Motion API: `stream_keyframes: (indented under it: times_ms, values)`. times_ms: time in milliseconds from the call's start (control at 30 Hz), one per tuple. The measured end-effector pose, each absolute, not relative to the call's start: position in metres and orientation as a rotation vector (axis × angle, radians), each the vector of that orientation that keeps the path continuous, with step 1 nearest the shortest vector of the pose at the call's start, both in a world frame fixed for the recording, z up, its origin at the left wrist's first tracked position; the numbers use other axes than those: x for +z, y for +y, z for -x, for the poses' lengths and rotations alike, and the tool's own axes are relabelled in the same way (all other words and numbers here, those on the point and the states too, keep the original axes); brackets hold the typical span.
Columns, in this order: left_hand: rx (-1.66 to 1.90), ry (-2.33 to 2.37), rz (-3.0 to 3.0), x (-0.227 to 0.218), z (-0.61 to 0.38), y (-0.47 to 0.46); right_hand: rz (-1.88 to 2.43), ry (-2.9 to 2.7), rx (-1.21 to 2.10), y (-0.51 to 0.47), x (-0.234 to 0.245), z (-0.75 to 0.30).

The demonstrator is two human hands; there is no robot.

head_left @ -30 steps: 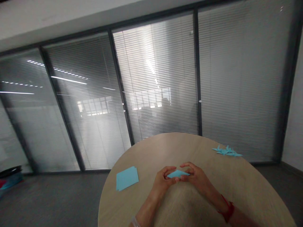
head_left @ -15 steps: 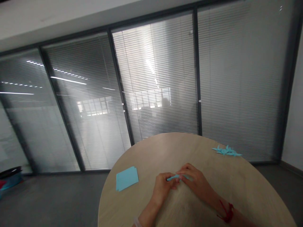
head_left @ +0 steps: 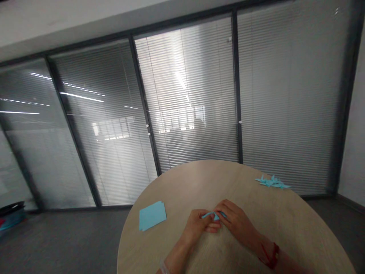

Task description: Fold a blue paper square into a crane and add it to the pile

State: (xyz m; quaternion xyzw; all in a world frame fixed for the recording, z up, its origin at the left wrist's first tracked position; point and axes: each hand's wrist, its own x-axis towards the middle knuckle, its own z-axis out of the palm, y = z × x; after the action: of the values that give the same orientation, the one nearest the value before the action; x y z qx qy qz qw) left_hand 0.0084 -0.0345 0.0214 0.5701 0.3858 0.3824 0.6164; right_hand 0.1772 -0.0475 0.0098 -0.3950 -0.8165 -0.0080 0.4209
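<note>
**Round tabletop seen beneath blue folded paper held in two hands**

Over the near middle of the pale tabletop, the small folded paper is held well in from the curved rim, with a broad stretch of wood surface seen between it and the far edge. One end is pinched by the left hand, its thumb and fingers drawn close; the other is gripped by the right hand, its fingers curled narrowly. Much of the fold is hidden by the fingers. Thin, flat sheets of the same blue are stacked near the left edge, corners slightly out of line. Pointed, creased blue pieces are heaped by the far right rim. A red bracelet is worn on the right wrist, a pale band on the left. Beyond, slatted blinds are framed by dark bars above a grey floor.
</note>
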Motion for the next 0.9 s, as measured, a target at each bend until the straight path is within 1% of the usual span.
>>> stream_keyframes:
  times_ms: [133,500,633,733,900]
  values:
    - [0.888,0.822,-1.25,0.0236,-0.0064,-0.0355,0.926,-2.093,-0.108,-0.0485,0.0125,-0.1785]
    - [0.946,0.672,-1.118,0.0305,-0.0035,-0.0353,0.865,-2.1,-0.137,-0.0484,0.0143,-0.1828]
    - [0.962,0.682,-1.126,0.0287,-0.0016,-0.0338,0.818,-2.084,-0.07,-0.0459,0.0133,-0.1852]
    - [0.96,0.705,-1.169,0.0269,-0.0011,-0.0328,0.779,-2.05,0.048,-0.0453,0.0136,-0.1862]
    - [0.982,0.721,-1.306,0.0267,-0.0024,-0.0311,0.929,-1.914,0.257,-0.0484,0.0152,-0.1834]
